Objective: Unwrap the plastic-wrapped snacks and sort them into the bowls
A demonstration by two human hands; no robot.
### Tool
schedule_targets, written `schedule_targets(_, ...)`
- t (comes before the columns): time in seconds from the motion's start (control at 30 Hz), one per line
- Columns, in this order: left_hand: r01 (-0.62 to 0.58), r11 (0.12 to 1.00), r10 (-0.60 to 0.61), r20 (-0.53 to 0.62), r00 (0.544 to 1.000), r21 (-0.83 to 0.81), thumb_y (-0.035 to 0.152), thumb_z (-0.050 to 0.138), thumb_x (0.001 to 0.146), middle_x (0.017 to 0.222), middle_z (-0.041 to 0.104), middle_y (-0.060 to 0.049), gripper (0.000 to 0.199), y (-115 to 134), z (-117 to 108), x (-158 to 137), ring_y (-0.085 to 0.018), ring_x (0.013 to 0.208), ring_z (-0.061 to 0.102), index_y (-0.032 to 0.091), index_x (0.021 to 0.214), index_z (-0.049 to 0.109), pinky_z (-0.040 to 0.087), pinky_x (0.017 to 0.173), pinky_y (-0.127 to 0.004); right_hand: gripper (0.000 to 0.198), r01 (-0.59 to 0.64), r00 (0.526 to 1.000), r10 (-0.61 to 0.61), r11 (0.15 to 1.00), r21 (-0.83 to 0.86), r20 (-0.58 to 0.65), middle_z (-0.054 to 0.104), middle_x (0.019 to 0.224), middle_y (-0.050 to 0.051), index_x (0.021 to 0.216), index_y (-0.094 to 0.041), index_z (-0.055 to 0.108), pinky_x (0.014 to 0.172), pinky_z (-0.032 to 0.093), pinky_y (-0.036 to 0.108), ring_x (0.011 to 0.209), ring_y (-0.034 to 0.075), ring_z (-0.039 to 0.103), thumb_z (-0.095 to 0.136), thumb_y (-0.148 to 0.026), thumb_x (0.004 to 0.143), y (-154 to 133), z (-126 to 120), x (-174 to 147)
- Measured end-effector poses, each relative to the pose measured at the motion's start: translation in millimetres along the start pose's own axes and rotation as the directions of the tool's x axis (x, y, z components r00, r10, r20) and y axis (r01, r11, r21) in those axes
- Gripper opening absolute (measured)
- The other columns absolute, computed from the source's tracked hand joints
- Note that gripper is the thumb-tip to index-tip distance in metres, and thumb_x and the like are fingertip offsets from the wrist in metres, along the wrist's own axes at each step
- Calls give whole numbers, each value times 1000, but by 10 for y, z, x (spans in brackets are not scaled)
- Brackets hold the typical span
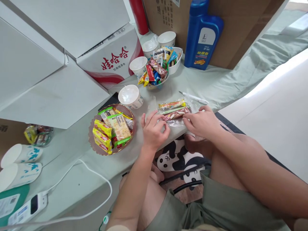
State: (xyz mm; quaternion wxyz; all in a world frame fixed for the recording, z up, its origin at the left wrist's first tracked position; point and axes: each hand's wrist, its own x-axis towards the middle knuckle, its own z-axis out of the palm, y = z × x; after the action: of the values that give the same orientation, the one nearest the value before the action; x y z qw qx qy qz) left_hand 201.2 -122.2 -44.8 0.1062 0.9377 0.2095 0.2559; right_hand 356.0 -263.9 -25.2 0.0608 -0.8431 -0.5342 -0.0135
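While table [67,147] bore white box [115,61], blue jug [203,35] and snack plate [92,141], clear plastic [177,123] lay near front edge, right of plate. Left hand [154,131], fingers curled, was at its left side; right hand [202,122], fingers bent, at right side. Whether either gripped: could not tell. Bars [174,114] lay between hands. Pen [193,97] lay beyond right hand.

A blue bottle [202,38] stood before a brown carton [166,16], near a red cylinder [139,17]. A white box [112,61] bore red lettering. A white cable [111,188] ran from a white device [30,207] near two cups [22,175].
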Motion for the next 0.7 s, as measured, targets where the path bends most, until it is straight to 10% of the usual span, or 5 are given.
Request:
schedule_targets(0.17, -62, 997, 67, 101, 993, -54, 25, 54, 87, 83, 75, -5, 17, -51, -29, -51, -21, 85, 70, 22, 76, 67, 49, 88, -37, 40, -164, 977, 172, 984, 68, -124, 73, 73, 10, 108, -16, 72, 78, 38, 41, 66, 26, 62, 35, -26, 96, -9, -35, 77)
schedule_targets(0.27, -48, 995, 61, 156, 986, -85, 29, 49, 91, 82, 74, -7, 24, -83, -42, -81, -19, 77, 68, 20, 82, 69, 46, 71, -31, 37, -30, 989, 52, 986, 162, -137, 75, 101, 15, 113, -15, 70, 80, 43, 39, 90, 28, 66, 38, -23, 94, -39, -106, 188)
schedule_targets(0.4, 123, 991, -114, 164, 980, -46, 27, 49, 95, 90, 75, -7, 25, -98, -46, -68, -19, 78, 68, 19, 96, 73, 46, 70, -30, 40, 224, 970, -236, 957, 182, 48, 69, 128, 14, 122, -17, 67, 96, 45, 41, 117, 29, 62, 48, -17, 87, -133, -102, 388)
schedule_targets(0.7, 386, 920, -390, 190, 901, 58, 27, 60, 90, 117, 65, -12, 33, -185, -46, -13, -26, 95, 70, 21, 119, 74, 55, 81, -36, 53, 288, 953, -298, 947, 143, 55, 60, 142, 15, 134, -20, 64, 103, 40, 51, 133, 38, 50, 59, -27, 82, -156, 108, 353)
